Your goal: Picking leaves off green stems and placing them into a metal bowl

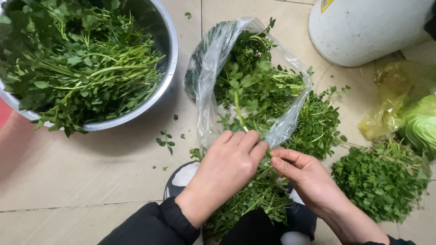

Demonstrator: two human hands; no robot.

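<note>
Both hands meet low at the near edge of the floor. The left hand (227, 165) has its grip closed around a leafy green sprig (240, 97), and the right hand (303, 174) pinches the same stem's lower end. The sprig rises over an open clear plastic bag (210, 59) of greens. A steel bowl (169, 50) of picked stems sits at the far left corner
</note>
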